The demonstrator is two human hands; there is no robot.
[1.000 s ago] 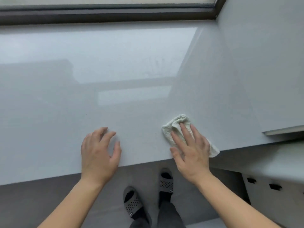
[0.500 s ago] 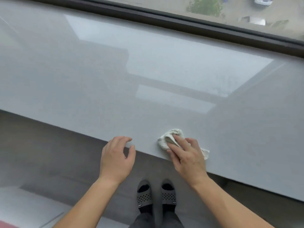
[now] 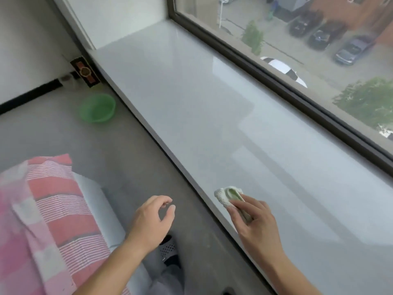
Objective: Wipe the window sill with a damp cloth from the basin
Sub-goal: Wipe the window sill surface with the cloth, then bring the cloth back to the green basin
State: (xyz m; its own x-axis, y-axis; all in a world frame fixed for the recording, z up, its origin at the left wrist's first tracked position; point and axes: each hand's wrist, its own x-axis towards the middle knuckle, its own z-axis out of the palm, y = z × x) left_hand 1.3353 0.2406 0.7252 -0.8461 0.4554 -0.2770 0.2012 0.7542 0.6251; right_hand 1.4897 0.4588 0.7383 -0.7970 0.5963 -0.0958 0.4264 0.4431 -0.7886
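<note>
My right hand (image 3: 255, 222) pinches the bunched cloth (image 3: 228, 195) against the window sill (image 3: 212, 116) — my left hand (image 3: 152, 220) hangs loose, empty, off the edge.

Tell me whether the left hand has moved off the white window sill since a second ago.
Yes. The left hand rested on the white window sill then; now it hangs off the front edge, over the floor.

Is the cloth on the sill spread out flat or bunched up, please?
Bunched up: the cloth sits as a crumpled wad under the right hand.

right hand (image 3: 256, 223) pinching cloth (image 3: 228, 195) on sill (image 3: 212, 116), green basin (image 3: 97, 107) on floor
</note>
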